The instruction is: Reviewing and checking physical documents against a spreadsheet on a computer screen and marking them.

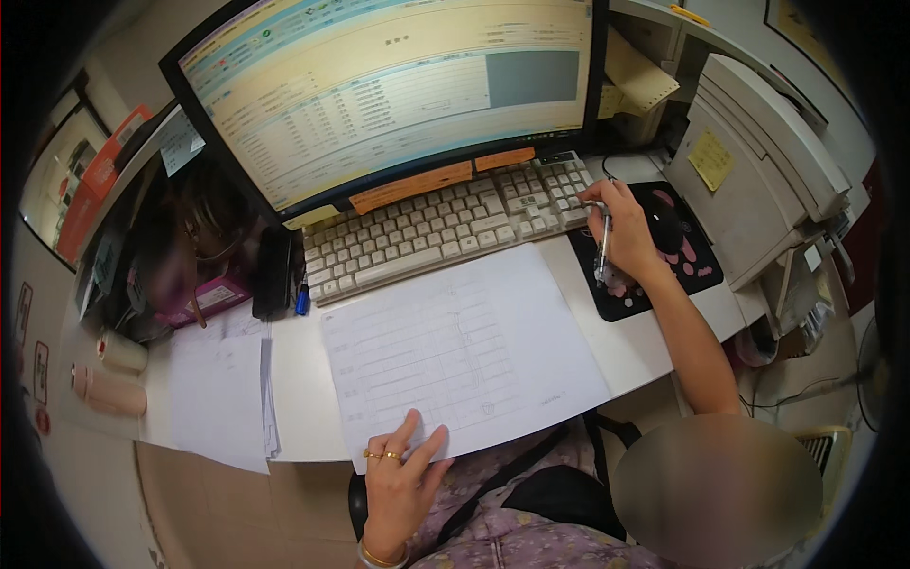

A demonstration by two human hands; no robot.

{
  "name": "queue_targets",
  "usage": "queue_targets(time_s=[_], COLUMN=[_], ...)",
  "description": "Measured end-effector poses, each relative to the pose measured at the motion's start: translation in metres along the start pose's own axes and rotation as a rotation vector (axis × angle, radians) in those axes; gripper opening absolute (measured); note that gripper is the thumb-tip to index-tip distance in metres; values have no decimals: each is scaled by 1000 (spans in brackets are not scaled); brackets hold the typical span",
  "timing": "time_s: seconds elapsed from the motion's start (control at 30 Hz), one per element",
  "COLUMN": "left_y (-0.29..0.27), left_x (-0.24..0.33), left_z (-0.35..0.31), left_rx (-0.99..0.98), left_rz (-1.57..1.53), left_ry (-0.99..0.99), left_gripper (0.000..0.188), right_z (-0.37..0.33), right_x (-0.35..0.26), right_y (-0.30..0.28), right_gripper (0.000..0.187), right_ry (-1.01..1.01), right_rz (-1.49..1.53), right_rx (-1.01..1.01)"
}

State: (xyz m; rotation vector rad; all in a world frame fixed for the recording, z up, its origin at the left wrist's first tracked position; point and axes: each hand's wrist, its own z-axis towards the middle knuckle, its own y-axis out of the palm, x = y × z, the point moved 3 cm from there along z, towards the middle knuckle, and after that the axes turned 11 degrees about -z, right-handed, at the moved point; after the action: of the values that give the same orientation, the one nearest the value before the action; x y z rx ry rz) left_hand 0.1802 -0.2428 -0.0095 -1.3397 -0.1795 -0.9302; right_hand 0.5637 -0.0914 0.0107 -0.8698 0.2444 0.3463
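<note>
My left hand (403, 484), with rings on its fingers, lies over the near edge of a white form sheet (436, 351) with a ruled table on it. Its fingers are apart and touch the paper. My right hand (621, 228) is at the number pad end of the white keyboard (427, 232), a finger reaching to the keys. Tucked in that hand, a clear pen (603, 248) points down toward the black patterned mouse pad (626, 305). Behind the keyboard stands the monitor (398, 95), showing a table of rows and a grey block.
A dark mouse (668, 228) sits on the pad. To the right stands a beige printer-like machine (749, 190) bearing a yellow note. On the left are a paper stack (218, 394), a pink bottle (112, 391), a blue-capped pen (302, 299) and a purple box (209, 296).
</note>
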Motion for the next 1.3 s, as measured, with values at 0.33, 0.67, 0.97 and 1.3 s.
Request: queue_targets(time_s=[0.33,0.67,0.97,1.3], left_y=[-2,-2,-1,-2], left_x=[0,-1,-1,2], left_z=[2,3,1,2], left_rx=[0,15,12,3], left_rz=[-18,-37,-28,-24], left_ry=[15,75,85,84], left_gripper=[46,49,46,45], right_z=[0,0,0,-1], right_x=[-1,-2,-6,-8], right_y=[1,3,1,0], right_gripper=[20,22,23,23], right_ry=[10,-6,-22,-2], right_rz=[-38,-24,-42,-40], right_rx=[6,5,9,5])
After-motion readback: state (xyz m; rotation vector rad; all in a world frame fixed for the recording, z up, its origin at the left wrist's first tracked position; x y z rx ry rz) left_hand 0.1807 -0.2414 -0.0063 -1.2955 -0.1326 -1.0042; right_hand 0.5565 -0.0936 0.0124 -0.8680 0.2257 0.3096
